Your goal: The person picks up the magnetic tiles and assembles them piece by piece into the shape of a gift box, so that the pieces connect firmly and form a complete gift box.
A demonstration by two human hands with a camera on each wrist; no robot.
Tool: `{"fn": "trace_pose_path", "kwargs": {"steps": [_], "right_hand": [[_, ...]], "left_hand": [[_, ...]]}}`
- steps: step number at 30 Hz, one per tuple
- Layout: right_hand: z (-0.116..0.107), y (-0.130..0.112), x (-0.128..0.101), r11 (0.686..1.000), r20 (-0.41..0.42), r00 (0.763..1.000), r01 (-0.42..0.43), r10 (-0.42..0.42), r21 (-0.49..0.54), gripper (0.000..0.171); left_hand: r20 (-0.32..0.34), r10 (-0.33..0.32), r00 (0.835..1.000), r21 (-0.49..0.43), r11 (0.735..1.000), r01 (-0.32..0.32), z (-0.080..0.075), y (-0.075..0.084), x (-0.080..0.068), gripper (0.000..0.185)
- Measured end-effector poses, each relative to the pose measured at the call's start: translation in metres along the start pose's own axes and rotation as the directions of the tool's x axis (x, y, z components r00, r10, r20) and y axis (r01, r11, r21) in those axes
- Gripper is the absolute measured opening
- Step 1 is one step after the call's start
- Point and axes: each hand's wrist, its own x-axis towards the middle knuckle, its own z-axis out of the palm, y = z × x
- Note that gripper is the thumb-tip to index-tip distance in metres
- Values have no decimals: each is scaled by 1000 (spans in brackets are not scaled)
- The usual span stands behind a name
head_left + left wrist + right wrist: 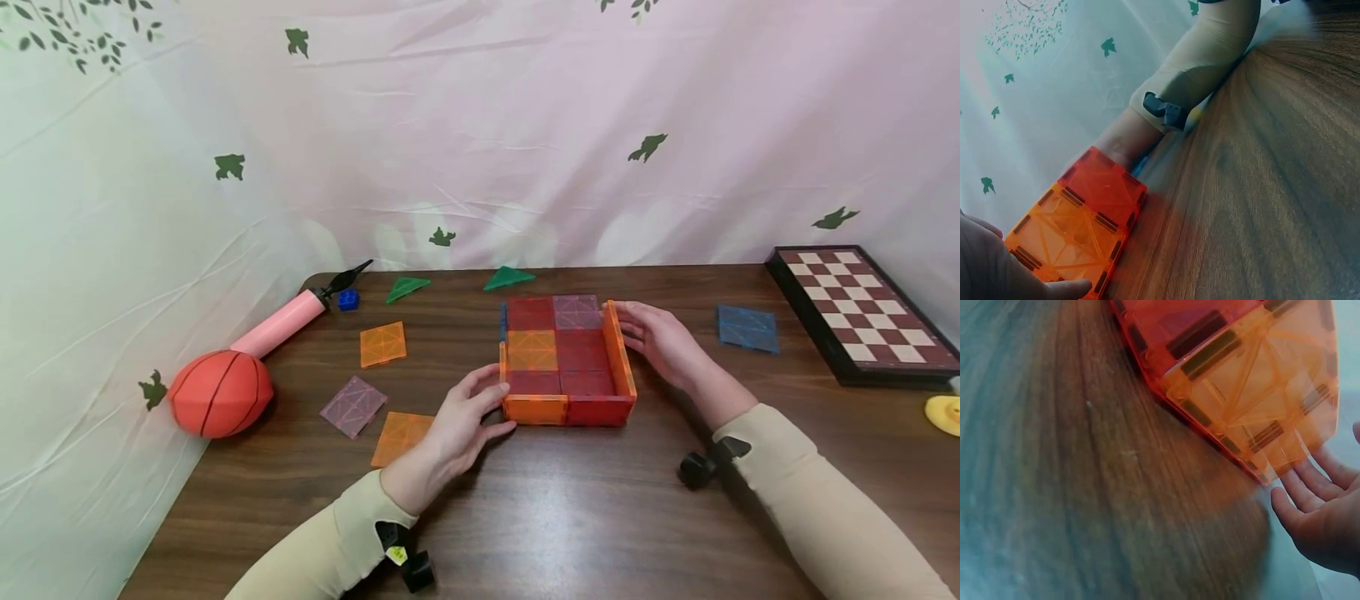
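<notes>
A low open-topped box of see-through magnetic tiles sits on the table, its floor of red, orange and purple squares. Its front wall is one orange tile and one red tile; orange tiles form the right wall. My left hand is at the front left corner, fingers along the left wall, thumb extended beside the orange front tile. On the other side, my right hand touches the far end of the right wall with extended fingers. A blue tile edge shows at the back left.
Loose tiles lie left of the box: orange, purple and orange. Behind are green triangles; a blue tile and checkerboard are right. A red ball and pink pump stand left.
</notes>
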Motion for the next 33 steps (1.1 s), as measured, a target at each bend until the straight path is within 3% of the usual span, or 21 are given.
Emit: {"fn": "trace_pose_path", "kwargs": {"steps": [4, 8, 15, 23, 27, 33], "right_hand": [[-4, 0, -5, 1000, 10, 1000, 19, -19, -4, 67], [-10, 1, -15, 999, 19, 999, 40, -40, -13, 63], [-18, 3, -37, 1000, 68, 997, 26, -25, -10, 49], [-16, 4, -66, 999, 150, 989, 9, -4, -35, 47], [-14, 4, -76, 999, 272, 962, 22, -14, -27, 46], [-15, 4, -81, 999, 477, 878, 48, -31, -23, 45]], "left_hand": [[-6, 8, 1000, 25, 1000, -7, -3, 3, 3, 50], [-54, 19, 998, 46, 999, -16, -9, 8, 11, 46], [-165, 54, 985, 52, 998, -46, -22, 18, 32, 37], [-218, 105, 970, 53, 994, -96, -24, 29, 59, 33], [-197, 123, 973, 65, 992, -113, -24, 32, 73, 34], [-107, 100, 989, 45, 994, -96, -28, 36, 88, 43]]}}
